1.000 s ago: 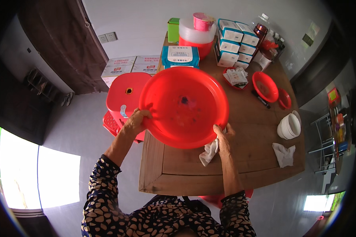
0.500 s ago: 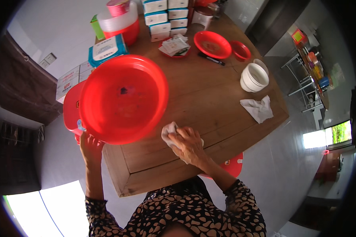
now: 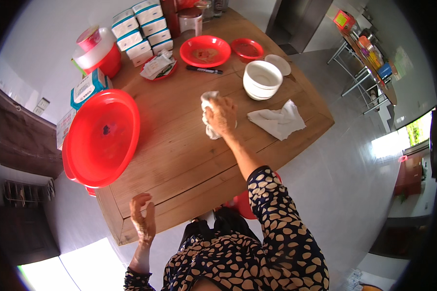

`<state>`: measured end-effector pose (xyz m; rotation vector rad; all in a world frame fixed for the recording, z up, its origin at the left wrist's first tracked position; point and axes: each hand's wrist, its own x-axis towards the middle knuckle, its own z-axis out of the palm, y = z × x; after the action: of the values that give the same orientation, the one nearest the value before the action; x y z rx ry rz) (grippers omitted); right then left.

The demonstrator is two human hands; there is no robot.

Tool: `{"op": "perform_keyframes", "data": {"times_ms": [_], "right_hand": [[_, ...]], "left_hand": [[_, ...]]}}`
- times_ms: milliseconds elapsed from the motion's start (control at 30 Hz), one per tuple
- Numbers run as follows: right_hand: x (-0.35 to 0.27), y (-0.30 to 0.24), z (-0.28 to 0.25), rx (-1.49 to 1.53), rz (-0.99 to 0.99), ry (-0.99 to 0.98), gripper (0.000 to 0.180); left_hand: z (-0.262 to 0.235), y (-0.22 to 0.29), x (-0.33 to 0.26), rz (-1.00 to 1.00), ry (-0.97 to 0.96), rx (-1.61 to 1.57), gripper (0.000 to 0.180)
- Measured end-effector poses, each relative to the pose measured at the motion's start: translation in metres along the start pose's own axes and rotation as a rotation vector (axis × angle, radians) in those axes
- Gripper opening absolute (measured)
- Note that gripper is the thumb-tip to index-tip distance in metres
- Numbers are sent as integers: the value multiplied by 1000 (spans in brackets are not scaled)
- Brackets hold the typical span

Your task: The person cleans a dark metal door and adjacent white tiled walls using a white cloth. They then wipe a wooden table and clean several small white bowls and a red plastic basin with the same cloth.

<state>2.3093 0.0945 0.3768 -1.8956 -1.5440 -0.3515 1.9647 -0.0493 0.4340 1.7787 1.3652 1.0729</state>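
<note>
My right hand [image 3: 221,115] presses a crumpled whitish cloth [image 3: 209,116] onto the wooden table [image 3: 179,150], fingers wrapped over it. Near the table's front left corner, my left hand [image 3: 142,218] hovers with its fingers curved and apart, holding nothing. A large red plastic basin [image 3: 102,140] rests at the table's left edge, a small dark mark on its bottom. Right of the cloth stand stacked white bowls [image 3: 262,80], and a second white cloth [image 3: 279,120] lies flat in front of them.
Toward the back are a red dish [image 3: 205,51], a smaller red dish [image 3: 247,48], a black marker [image 3: 204,70] and a plate of packets [image 3: 159,66]. Tissue packs [image 3: 141,31] are stacked at the back left. A red stool [image 3: 243,203] shows under the front edge.
My left hand has let go of the basin, which now sits farther left. My right hand has moved the cloth farther back across the table. The view has shifted to the right.
</note>
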Motion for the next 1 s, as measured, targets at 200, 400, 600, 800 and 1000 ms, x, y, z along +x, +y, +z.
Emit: {"op": "perform_keyframes", "data": {"times_ms": [200, 400, 600, 800, 1000], "right_hand": [[-60, -15, -58, 198, -160, -87, 31], [-131, -2, -134, 216, -175, -220, 34], [-164, 84, -183, 90, -16, -115, 31], [-159, 189, -215, -3, 226, -79, 28], [-60, 265, -220, -364, 319, 117, 40]], "left_hand": [[70, 36, 16, 286, -177, 170, 23], [115, 47, 25, 360, -232, 185, 22], [141, 50, 32, 397, -310, 219, 19], [178, 63, 48, 479, -390, 156, 23], [232, 76, 60, 553, -431, 105, 30]]}}
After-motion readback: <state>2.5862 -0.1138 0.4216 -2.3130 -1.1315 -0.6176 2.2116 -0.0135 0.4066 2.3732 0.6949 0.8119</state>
